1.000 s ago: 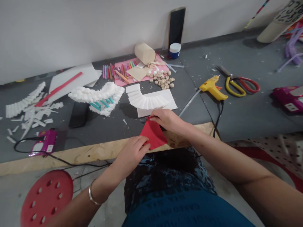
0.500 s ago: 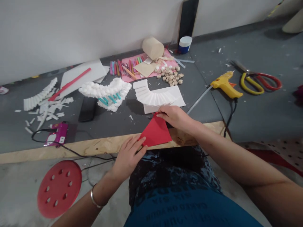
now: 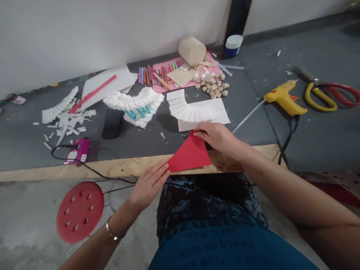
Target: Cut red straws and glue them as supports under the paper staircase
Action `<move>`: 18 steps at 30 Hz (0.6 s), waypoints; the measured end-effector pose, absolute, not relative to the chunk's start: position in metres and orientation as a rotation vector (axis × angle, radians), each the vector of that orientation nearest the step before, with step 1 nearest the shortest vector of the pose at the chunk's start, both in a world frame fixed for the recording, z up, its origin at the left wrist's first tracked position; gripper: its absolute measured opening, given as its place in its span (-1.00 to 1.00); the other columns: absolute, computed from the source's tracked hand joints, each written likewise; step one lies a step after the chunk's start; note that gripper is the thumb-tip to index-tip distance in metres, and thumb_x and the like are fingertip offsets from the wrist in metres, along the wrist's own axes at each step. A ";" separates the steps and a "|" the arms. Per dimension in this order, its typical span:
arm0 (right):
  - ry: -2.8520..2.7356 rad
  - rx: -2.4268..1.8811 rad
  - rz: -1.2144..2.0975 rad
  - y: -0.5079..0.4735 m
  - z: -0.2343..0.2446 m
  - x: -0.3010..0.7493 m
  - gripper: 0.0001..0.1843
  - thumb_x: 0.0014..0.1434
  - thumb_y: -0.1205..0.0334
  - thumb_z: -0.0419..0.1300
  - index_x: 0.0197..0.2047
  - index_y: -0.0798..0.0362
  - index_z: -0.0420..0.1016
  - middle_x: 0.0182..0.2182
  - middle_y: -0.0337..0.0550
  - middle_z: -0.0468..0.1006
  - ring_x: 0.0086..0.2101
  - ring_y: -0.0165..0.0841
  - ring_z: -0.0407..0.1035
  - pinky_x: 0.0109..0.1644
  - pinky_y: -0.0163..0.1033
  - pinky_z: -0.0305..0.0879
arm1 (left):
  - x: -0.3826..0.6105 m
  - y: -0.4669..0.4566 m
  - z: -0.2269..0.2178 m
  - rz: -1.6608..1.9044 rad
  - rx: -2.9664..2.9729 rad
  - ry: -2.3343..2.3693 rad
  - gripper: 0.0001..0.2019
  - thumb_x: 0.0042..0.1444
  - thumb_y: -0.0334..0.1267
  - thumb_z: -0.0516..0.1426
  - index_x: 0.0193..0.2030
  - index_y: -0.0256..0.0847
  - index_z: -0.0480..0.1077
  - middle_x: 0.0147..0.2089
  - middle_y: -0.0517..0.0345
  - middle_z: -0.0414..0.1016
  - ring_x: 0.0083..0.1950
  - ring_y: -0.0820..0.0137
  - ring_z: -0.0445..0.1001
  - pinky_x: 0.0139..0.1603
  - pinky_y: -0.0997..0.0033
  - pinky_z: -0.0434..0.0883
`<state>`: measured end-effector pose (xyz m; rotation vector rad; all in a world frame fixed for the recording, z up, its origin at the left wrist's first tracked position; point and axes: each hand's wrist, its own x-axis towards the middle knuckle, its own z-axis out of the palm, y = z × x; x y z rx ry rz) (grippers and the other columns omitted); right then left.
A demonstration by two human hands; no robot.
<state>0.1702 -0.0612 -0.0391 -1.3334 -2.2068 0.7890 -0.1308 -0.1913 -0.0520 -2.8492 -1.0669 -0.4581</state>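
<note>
A piece of red paper, folded into a triangle, spans the wooden front edge of the table. My right hand pinches its top corner between thumb and fingers. At the paper's left corner is my left hand, its fingers fairly straight and gripping the tip. Just beyond the paper, a fan of pleated white paper lies on a white sheet. To the left of that fan sits a white fluffy piece with teal strips.
A yellow glue gun with a glue stick and scissors lie to the right. Behind are crayons, wooden beads and a blue jar. Leftward are a black phone, paper scraps, a purple power strip and a red stool.
The view has shifted, so the table things appear farther right. My left hand's fingers have come closer together at the red paper's corner, showing more of it. My right hand keeps its pinch.
</note>
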 end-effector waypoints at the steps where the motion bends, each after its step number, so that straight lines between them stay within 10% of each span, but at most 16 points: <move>1: -2.207 -1.330 0.788 -0.061 -0.039 0.170 -0.80 0.28 0.23 0.05 -0.38 0.04 0.37 -0.40 -0.14 0.46 -0.36 -0.33 0.32 -0.25 -0.20 0.20 | -0.133 -0.191 -0.053 -0.468 -2.858 -1.071 -0.55 0.21 -0.52 0.09 0.24 -0.25 0.26 0.19 -0.17 0.44 0.30 0.20 0.32 0.20 0.14 0.39; 18: -2.201 -1.371 0.789 -0.063 -0.041 0.171 -0.80 0.27 0.18 0.05 -0.36 0.04 0.39 -0.42 -0.13 0.48 -0.39 -0.33 0.32 -0.29 -0.19 0.18 | -0.143 -0.195 -0.056 -0.580 -2.727 -1.073 -0.56 0.17 -0.51 0.13 0.20 -0.26 0.31 -0.02 -0.10 0.51 0.11 0.25 0.45 0.15 0.19 0.43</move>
